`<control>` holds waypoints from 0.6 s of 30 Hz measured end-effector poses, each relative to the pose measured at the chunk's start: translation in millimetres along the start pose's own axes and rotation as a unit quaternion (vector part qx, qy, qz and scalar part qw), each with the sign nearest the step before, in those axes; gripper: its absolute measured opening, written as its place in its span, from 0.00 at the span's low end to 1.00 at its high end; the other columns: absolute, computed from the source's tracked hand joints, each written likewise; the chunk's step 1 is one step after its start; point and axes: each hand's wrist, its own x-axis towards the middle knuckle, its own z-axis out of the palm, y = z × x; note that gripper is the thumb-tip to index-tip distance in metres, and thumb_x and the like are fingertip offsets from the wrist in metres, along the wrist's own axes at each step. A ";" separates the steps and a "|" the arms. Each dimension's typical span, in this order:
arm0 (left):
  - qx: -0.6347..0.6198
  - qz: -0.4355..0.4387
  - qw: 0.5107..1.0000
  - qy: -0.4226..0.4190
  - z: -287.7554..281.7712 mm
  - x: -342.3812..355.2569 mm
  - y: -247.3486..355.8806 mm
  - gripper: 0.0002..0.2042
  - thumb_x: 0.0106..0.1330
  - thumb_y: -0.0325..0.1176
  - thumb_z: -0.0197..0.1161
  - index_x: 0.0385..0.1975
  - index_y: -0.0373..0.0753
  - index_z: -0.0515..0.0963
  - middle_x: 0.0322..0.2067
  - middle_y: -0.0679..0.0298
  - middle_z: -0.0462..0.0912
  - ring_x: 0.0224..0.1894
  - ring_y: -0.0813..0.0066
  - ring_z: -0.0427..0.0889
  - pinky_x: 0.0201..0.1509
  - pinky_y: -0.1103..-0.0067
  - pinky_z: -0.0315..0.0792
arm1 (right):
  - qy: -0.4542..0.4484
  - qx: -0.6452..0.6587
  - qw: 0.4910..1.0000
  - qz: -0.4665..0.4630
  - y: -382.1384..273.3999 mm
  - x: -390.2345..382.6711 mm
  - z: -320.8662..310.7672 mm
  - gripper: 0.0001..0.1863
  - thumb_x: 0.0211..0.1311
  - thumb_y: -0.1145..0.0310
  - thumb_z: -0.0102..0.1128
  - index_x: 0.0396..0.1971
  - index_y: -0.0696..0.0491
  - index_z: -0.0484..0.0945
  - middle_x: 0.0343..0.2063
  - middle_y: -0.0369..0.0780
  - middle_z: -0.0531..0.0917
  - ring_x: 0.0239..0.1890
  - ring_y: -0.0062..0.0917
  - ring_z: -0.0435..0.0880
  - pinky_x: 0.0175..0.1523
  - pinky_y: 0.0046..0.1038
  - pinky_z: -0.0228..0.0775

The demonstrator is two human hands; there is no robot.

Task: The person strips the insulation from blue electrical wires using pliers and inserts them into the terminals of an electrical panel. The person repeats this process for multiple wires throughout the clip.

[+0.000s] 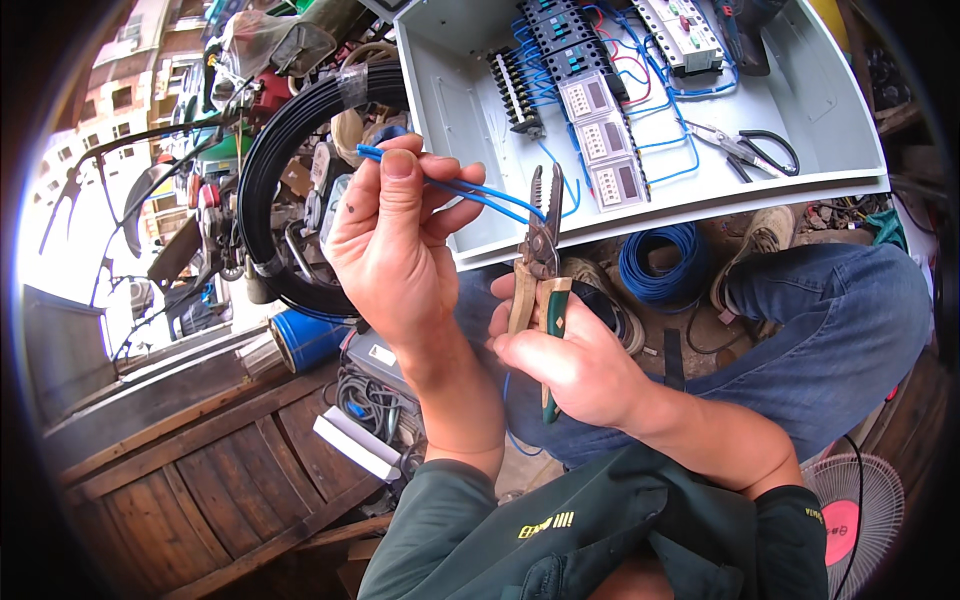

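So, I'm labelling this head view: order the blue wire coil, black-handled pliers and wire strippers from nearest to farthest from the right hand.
1. Wire strippers, held in the right hand.
2. Blue wire coil, just up and right.
3. Black-handled pliers, farther up-right, inside the electrical enclosure.

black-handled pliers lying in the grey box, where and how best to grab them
Probably by the black handles, from above and the right: the pliers lie with jaws pointing left near blue wires, handles spread toward the right.

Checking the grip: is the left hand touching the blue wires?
Touching: the head view shows the left hand pinching the blue wires, tips poking out.
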 end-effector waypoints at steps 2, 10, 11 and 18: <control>-0.007 -0.007 1.000 -0.004 0.3 0.1 -0.4 0.12 0.74 0.31 0.59 0.46 0.27 0.79 0.31 0.54 0.86 0.33 0.62 0.89 0.29 0.77 0.87 | 0.022 -0.023 0.999 -0.015 3.7 2.3 2.3 0.24 0.66 0.70 0.55 0.59 0.61 0.64 0.43 0.38 0.77 0.46 0.21 0.78 0.51 0.27 0.71; -0.015 -0.025 1.000 0.012 -3.4 3.6 -5.6 0.12 0.73 0.33 0.60 0.46 0.28 0.79 0.31 0.55 0.86 0.32 0.63 0.89 0.28 0.77 0.87 | 0.007 0.034 0.998 -0.056 5.4 2.1 -2.8 0.07 0.68 0.70 0.54 0.38 0.58 0.71 0.22 0.34 0.75 0.24 0.16 0.75 0.33 0.23 0.69; -0.029 -0.026 0.999 0.007 -4.4 4.2 -7.2 0.12 0.73 0.33 0.60 0.46 0.28 0.79 0.31 0.55 0.86 0.32 0.63 0.89 0.28 0.77 0.87 | -0.010 0.015 0.999 -0.039 6.5 -3.4 -4.5 0.06 0.67 0.71 0.54 0.39 0.58 0.71 0.24 0.34 0.75 0.25 0.16 0.75 0.34 0.23 0.70; 0.099 -0.059 0.992 0.058 -11.7 21.1 -22.2 0.14 0.72 0.35 0.62 0.46 0.29 0.80 0.33 0.58 0.85 0.33 0.67 0.89 0.30 0.82 0.84 | 0.115 -0.144 0.931 -0.316 14.0 -88.7 -37.7 0.11 0.62 0.80 0.58 0.43 0.58 0.70 0.35 0.38 0.77 0.35 0.17 0.77 0.40 0.22 0.70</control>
